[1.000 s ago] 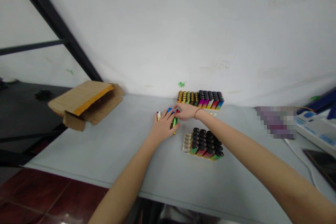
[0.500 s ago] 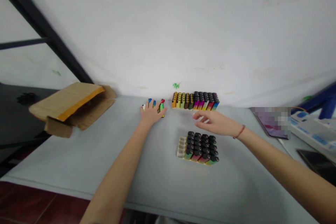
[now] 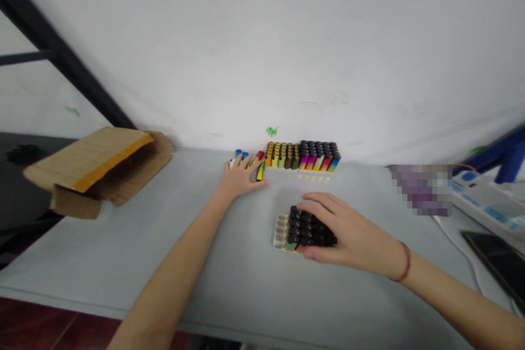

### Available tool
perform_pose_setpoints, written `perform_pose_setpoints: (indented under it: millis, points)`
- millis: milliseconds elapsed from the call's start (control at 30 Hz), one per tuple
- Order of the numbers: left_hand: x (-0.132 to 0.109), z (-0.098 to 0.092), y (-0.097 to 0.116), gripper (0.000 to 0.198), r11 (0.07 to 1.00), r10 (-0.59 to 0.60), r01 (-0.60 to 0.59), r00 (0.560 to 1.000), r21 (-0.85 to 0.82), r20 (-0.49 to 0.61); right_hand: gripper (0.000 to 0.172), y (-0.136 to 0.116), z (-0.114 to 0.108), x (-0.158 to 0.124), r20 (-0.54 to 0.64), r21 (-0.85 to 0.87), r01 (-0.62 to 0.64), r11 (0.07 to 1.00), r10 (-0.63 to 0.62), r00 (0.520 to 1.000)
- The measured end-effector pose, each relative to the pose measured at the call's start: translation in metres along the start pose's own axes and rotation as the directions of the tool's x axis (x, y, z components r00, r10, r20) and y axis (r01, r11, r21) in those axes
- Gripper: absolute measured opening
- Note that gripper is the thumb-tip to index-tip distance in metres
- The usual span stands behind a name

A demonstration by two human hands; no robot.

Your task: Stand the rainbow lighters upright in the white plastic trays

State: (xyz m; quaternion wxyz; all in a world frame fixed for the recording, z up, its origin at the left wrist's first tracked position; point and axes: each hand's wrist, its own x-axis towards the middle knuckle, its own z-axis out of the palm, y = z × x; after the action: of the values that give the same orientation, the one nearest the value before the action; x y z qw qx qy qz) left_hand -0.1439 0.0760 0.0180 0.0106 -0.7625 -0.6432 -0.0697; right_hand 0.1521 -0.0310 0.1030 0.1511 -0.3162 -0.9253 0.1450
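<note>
My left hand (image 3: pixel 241 176) lies with its fingers spread over several loose lighters (image 3: pixel 260 170) near the wall, partly covering them. They are blue, red, yellow-green and white where they show. In front of me, a pale tray (image 3: pixel 280 232) holds rows of upright lighters (image 3: pixel 301 227) with black tops; the slots of its left column are bare. My right hand (image 3: pixel 338 229) spans this block from the right, fingers over the back and thumb at the front edge, hiding its right part.
Two blocks of upright lighters, one yellow-topped (image 3: pixel 282 155) and one black-topped (image 3: pixel 320 156), stand side by side against the wall (image 3: pixel 246 54). An open cardboard box (image 3: pixel 98 156) lies at the left. A power strip (image 3: pixel 488 197), a white cable and a phone (image 3: pixel 498 262) sit at the right.
My right hand has come down and nearer to me, from above the table onto the black-topped lighters in the front tray. My left hand has spread wider over the loose lighters.
</note>
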Motion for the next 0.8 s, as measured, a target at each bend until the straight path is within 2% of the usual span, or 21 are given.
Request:
perform_pose_setpoints:
  millis: [67,167,267,367,467,567,600,667,733,800]
  points:
    - [0.004,0.003,-0.003,0.073,1.000,0.029,-0.029,0.997,0.002,-0.065,0.075,-0.005,0.005,-0.001,0.025,-0.065,0.030,0.997,-0.029,0.999]
    - [0.015,0.008,-0.007,0.066,0.999,0.031,-0.035,0.988,-0.022,-0.153,0.079,-0.007,0.012,0.002,0.062,-0.107,0.038,0.993,-0.031,0.998]
    - [0.027,0.010,-0.012,0.064,0.995,0.074,-0.084,0.981,-0.047,-0.178,0.069,-0.008,0.016,0.007,0.083,-0.094,0.005,0.996,0.003,0.997]
    - [0.030,0.006,-0.015,0.063,0.983,0.152,-0.171,0.961,-0.063,-0.233,0.058,-0.013,0.017,0.012,0.100,-0.088,-0.052,0.995,0.061,0.993]
    - [0.014,-0.001,-0.011,0.053,0.927,0.253,-0.332,0.897,-0.177,-0.361,0.060,-0.021,0.015,0.018,0.110,-0.130,-0.093,0.987,0.108,0.988]
    - [-0.021,-0.008,0.004,0.060,0.773,0.341,-0.524,0.819,-0.358,-0.462,0.061,-0.026,0.013,0.024,0.164,-0.199,-0.068,0.978,0.102,0.981]
    - [-0.034,-0.010,0.012,0.068,0.698,0.404,-0.586,0.797,-0.411,-0.449,0.055,-0.027,0.013,0.027,0.191,-0.217,-0.054,0.975,0.097,0.977]
    - [-0.058,-0.010,0.031,0.089,0.590,0.529,-0.620,0.780,-0.517,-0.333,0.040,-0.027,0.011,0.031,0.234,-0.231,-0.038,0.972,0.094,0.968]
    - [-0.078,-0.007,0.051,0.112,0.553,0.579,-0.569,0.788,-0.609,-0.210,0.032,-0.026,0.010,0.035,0.256,-0.208,-0.042,0.977,0.096,0.962]
    - [-0.089,0.000,0.069,0.127,0.545,0.559,-0.469,0.821,-0.695,-0.116,0.031,-0.026,0.007,0.037,0.270,-0.179,-0.058,0.982,0.106,0.957]
